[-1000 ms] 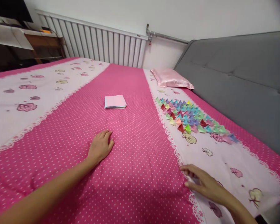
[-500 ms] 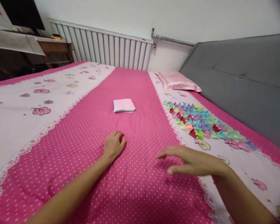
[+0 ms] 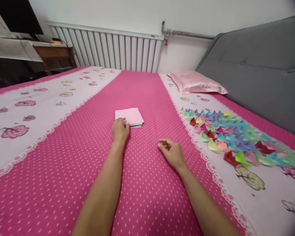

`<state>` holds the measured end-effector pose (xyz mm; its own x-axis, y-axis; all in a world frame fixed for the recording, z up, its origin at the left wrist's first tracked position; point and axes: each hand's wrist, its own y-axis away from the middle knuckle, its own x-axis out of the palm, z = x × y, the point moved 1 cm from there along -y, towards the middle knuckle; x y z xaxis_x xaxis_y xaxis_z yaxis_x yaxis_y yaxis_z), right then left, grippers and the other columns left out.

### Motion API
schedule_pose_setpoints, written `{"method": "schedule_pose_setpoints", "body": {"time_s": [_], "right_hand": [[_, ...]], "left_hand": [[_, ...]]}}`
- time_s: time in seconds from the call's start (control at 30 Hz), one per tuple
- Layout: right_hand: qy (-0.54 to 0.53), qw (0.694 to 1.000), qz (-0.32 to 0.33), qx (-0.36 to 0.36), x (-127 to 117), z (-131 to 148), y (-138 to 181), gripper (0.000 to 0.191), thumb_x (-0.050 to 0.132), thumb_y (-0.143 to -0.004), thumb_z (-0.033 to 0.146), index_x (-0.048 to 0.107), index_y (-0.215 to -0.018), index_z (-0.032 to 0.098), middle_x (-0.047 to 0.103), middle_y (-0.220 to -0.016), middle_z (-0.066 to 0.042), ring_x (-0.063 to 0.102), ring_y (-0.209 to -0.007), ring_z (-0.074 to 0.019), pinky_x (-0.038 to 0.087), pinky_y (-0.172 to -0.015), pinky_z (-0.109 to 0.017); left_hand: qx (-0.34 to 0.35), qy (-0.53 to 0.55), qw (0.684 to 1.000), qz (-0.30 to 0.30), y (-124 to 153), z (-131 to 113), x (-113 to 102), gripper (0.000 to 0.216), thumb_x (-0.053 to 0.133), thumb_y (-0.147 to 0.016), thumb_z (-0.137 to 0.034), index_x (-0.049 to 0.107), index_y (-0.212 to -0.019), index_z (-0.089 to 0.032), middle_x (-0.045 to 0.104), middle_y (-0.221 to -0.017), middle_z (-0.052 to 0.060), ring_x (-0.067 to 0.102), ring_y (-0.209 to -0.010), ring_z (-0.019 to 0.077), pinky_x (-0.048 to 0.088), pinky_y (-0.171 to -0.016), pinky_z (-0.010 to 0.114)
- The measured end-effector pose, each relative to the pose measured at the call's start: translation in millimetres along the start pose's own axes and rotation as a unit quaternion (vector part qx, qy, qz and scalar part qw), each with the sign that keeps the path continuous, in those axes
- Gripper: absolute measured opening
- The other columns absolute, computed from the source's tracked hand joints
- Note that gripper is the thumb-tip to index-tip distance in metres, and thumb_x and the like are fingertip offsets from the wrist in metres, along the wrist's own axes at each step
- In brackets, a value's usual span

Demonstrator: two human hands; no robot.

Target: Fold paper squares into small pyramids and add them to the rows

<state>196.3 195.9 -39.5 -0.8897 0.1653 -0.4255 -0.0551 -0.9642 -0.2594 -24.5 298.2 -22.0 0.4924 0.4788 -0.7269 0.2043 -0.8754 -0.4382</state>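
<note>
A small stack of square paper sheets [image 3: 131, 114], pink on top with blue and yellow edges below, lies on the pink dotted bedspread. My left hand [image 3: 120, 129] is at its near left corner, index finger over the top sheet and thumb by the front edge, with a gap between them. I cannot tell whether the fingers press on the paper. My right hand [image 3: 172, 152] is over the bedspread to the right of the stack, fingers loosely bent and thumb a little apart, holding nothing. Rows of folded paper pieces [image 3: 232, 131] in many colours stand further right.
A pink satin pillow [image 3: 196, 82] lies at the back right against a grey padded headboard [image 3: 260, 65]. Behind the bed are a white radiator [image 3: 108, 47] and a pipe [image 3: 189, 33]. A desk [image 3: 54, 54] with a black monitor [image 3: 17, 16] stands at the far left.
My left hand has moved forward to the paper stack. My right hand has come inward and forward, its fingers more bent. The view has shifted slightly; the stack is still on the bedspread.
</note>
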Motion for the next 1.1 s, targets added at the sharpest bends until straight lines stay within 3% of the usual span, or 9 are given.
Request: {"method": "schedule_pose_setpoints", "body": {"time_s": [0.17,0.47,0.63,1.1], "right_hand": [[0.029,0.998,0.035,0.041,4.8,-2.3,-2.9,0.022,0.058,-0.077,0.033,0.07,-0.085,0.016,0.069,-0.07,-0.004,0.061,-0.059,-0.0161,0.05,-0.058,-0.028],[0.025,0.997,0.049,0.055,5.2,-5.5,-2.1,0.022,0.06,-0.074,0.033,0.071,-0.085,0.017,0.068,-0.068,-0.003,0.058,-0.057,-0.0152,0.048,-0.057,-0.028],[0.032,0.996,0.06,0.057,5.6,-6.7,-3.3,0.023,0.059,-0.075,0.033,0.071,-0.086,0.017,0.069,-0.071,-0.005,0.058,-0.059,-0.016,0.047,-0.057,-0.028],[0.034,0.995,0.069,0.064,6.4,-9.1,-4.5,0.022,0.058,-0.076,0.031,0.071,-0.086,0.017,0.068,-0.071,-0.004,0.058,-0.059,-0.0153,0.046,-0.057,-0.027]], "left_hand": [[0.028,-0.013,0.999,0.042,-11.7,22.5,2.3,0.038,0.059,-0.076,-0.03,0.059,-0.111,-0.015,0.062,-0.117,0.011,0.055,-0.11,0.0266,0.042,-0.096,0.037],[0.043,-0.011,0.996,0.078,-12.9,29.0,1.6,0.034,0.062,-0.075,-0.028,0.063,-0.106,-0.016,0.064,-0.115,0.01,0.057,-0.108,0.0247,0.041,-0.098,0.035],[0.04,0.0,0.995,0.088,-15.0,33.3,3.7,0.034,0.057,-0.078,-0.024,0.063,-0.108,-0.011,0.064,-0.116,0.012,0.057,-0.11,0.024,0.041,-0.099,0.034],[0.035,0.003,0.993,0.113,-16.6,29.9,1.6,0.034,0.039,-0.089,-0.027,0.07,-0.096,-0.016,0.066,-0.115,0.008,0.06,-0.104,0.0212,0.043,-0.091,0.03]]}}
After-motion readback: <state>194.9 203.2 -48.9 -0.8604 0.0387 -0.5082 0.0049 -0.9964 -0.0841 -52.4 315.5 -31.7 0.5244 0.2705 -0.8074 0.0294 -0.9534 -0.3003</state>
